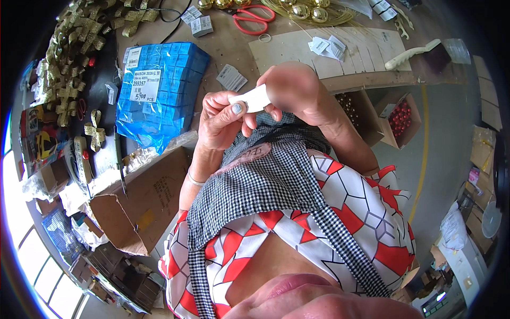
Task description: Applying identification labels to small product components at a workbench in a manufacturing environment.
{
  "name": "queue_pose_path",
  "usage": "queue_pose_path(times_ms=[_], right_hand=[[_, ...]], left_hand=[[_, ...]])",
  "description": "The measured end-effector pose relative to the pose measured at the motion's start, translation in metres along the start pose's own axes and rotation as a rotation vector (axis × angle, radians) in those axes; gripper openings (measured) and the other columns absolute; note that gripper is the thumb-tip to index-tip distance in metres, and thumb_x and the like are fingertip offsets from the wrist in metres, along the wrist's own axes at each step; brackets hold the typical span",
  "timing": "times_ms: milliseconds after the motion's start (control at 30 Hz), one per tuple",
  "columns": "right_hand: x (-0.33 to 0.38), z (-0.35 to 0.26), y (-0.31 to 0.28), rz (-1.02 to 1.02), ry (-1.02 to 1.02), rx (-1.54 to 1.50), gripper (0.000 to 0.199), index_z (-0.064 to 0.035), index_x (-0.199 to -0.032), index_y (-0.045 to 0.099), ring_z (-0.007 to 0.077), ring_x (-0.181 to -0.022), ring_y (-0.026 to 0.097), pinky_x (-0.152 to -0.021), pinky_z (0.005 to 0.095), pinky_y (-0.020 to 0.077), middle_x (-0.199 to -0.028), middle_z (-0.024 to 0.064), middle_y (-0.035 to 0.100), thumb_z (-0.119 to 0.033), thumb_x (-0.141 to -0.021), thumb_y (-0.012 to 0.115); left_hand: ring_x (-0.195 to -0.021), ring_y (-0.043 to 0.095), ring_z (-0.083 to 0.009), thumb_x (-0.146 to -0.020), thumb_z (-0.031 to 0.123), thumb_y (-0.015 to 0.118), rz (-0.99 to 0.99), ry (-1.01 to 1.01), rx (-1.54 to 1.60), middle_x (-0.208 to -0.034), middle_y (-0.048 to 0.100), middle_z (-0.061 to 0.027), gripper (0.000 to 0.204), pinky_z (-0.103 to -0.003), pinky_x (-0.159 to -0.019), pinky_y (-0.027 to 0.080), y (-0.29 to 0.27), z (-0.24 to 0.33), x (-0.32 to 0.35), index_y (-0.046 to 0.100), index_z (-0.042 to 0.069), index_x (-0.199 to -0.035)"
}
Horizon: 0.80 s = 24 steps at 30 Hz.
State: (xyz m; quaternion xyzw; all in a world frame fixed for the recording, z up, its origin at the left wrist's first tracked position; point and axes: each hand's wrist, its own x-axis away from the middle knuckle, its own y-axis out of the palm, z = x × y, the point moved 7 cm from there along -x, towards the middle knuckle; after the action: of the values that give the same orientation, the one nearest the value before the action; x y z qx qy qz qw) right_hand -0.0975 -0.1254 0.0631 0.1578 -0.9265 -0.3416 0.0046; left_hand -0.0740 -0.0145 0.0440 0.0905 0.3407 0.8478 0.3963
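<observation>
A small white paper tag (254, 99) is held up in front of my apron, above the table's near edge. My left hand (217, 121) pinches its left end, with the thumb on top and the fingers curled behind. My right hand (300, 94) is closed at the tag's right end; a blur covers part of this hand, so some fingers cannot be made out. Beyond the hands lies a stack of printed tags (232, 78). To the left of them sits a blue plastic-wrapped pack (183, 69) of small boxes.
Red-handled scissors (254, 20), gold balls (300, 11) and loose tags (328, 48) lie at the back. Gold glitter bows (64, 80) pile up left. A white-handled brush (414, 55) is at right, above a carton of red balls (401, 119). An open cardboard box (143, 204) stands lower left.
</observation>
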Motion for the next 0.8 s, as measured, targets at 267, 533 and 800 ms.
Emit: queue_pose_path(times_ms=[267,533,800], right_hand=[[-0.001,-0.003,0.0028,0.036,-0.081,0.106,0.016,0.0035,-0.092,0.058,0.0081,-0.056,0.055,-0.053,0.0193,0.0457,-0.074,0.0058,0.06,-0.01,-0.087,0.052],[0.0012,-0.0009,-0.0017,0.017,-0.053,0.119,0.015,0.0029,-0.094,0.057,0.0075,-0.057,0.054,-0.053,0.0198,0.0452,-0.071,0.0041,0.059,-0.01,-0.086,0.053],[0.0017,-0.0046,-0.0004,0.049,-0.125,0.136,0.018,0.003,-0.093,0.057,0.008,-0.057,0.055,-0.052,0.0198,0.0457,-0.072,0.0047,0.059,-0.014,-0.086,0.055]], left_hand=[[-0.051,0.06,-0.0172,-0.084,0.01,0.055,-0.032,-0.009,0.092,-0.066,0.061,-0.0175,0.016,-0.024,-0.047,0.05,-0.001,0.0009,-0.0009,0.061,-0.005,-0.084],[-0.05,0.059,-0.0165,-0.084,0.011,0.056,-0.01,-0.034,0.061,-0.065,0.061,-0.017,0.017,-0.023,-0.045,0.049,0.0007,-0.0021,-0.0011,0.061,-0.005,-0.082],[-0.05,0.058,-0.0162,-0.084,0.01,0.056,-0.015,-0.024,0.058,-0.064,0.061,-0.0165,0.016,-0.023,-0.045,0.048,0.0003,-0.0003,-0.0013,0.061,-0.005,-0.082]])
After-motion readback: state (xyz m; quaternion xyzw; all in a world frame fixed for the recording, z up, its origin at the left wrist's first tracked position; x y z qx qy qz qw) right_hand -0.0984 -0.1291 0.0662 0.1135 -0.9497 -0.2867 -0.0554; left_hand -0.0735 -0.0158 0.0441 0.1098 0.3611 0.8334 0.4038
